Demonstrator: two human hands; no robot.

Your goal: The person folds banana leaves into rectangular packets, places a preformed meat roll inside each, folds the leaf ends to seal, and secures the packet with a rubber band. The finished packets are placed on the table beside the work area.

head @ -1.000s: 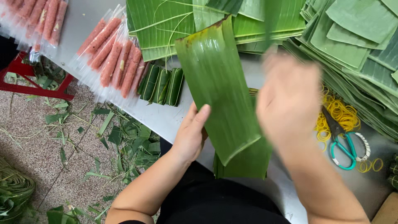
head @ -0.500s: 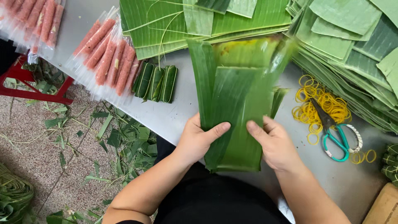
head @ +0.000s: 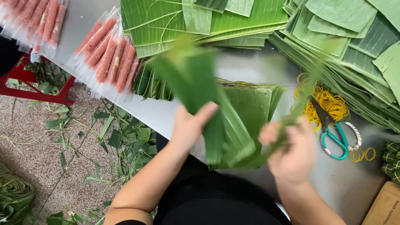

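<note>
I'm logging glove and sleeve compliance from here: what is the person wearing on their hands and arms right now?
Nothing shows on either. The left hand and right hand are bare: no gloves, and no rings or watch that I can make out, though the right is motion-blurred. Both forearms are uncovered down to the picture's lower edge, with no sleeve in view. Dark clothing covers the body below them.

Our left hand [head: 189,125] is raised with fingers curled and thumb stretched out, forearm bare. Our right hand [head: 291,150] is blurred, closed in a loose fist.
</note>
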